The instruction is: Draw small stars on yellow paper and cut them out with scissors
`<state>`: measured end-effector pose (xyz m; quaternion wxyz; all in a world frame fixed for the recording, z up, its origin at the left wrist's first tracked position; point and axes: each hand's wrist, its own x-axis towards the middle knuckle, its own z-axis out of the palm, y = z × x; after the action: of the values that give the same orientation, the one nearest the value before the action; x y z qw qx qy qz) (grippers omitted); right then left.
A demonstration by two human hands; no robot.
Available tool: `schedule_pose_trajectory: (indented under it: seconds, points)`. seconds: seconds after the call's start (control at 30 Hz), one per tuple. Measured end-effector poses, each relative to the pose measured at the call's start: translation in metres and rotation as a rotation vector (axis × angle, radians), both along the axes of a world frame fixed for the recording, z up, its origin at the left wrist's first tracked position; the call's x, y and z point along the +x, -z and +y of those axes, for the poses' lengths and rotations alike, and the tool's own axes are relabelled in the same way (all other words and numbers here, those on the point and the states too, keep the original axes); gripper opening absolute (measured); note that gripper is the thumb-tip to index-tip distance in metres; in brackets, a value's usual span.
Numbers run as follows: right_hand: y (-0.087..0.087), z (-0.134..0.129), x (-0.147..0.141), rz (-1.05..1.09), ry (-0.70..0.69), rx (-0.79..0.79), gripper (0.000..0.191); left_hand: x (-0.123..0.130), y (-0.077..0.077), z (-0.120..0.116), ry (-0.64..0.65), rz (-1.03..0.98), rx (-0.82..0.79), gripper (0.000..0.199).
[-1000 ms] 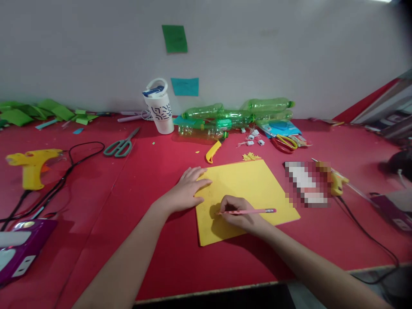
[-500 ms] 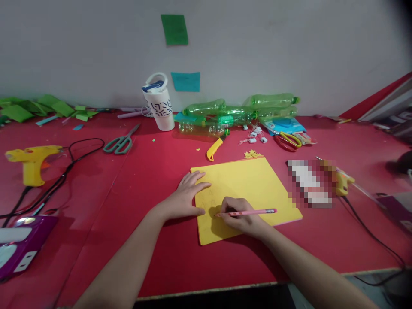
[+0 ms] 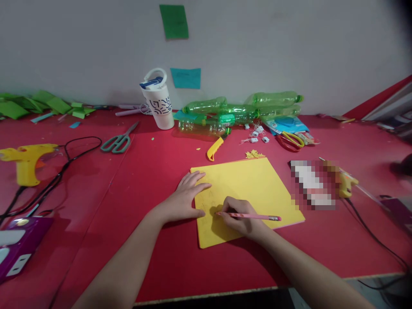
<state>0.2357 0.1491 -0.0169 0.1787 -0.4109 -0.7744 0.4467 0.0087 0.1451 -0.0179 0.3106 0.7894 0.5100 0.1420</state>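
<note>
A stack of yellow paper (image 3: 251, 184) lies on the red table in front of me. My right hand (image 3: 243, 219) grips a pink pencil (image 3: 257, 216), its tip touching the sheet near the left side. Faint pencil marks show on the paper between my hands. Spread over the left edge of the stack, my left hand (image 3: 186, 197) rests with fingers apart, pressing on the paper. Just past the stack's far edge sit small yellow paper cutouts (image 3: 254, 153) and a yellow-handled cutter (image 3: 215, 149).
Green plastic bottles (image 3: 225, 113) lie along the wall beside a white tumbler (image 3: 159, 103). Scissors (image 3: 119, 139) and a yellow glue gun (image 3: 27, 161) are at left. Red-and-yellow-handled scissors (image 3: 291, 141) and another glue gun (image 3: 347, 184) with a trailing cord are at right.
The pencil's eraser end has swung slightly down and toward me while its tip stays on the paper. My left hand stays put. The view has shifted a little.
</note>
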Motion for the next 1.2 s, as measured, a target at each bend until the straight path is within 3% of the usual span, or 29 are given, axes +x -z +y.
schedule_pose_trajectory:
  seconds: [0.27, 1.2]
  points:
    - [-0.001, -0.001, -0.002, -0.023, 0.062, 0.037, 0.011, 0.001, -0.001, 0.0, 0.01, 0.035, -0.002, 0.07]
    - [0.012, -0.001, 0.004, 0.026, 0.003, 0.058, 0.013, 0.004, 0.001, -0.001, -0.008, 0.08, 0.038, 0.072]
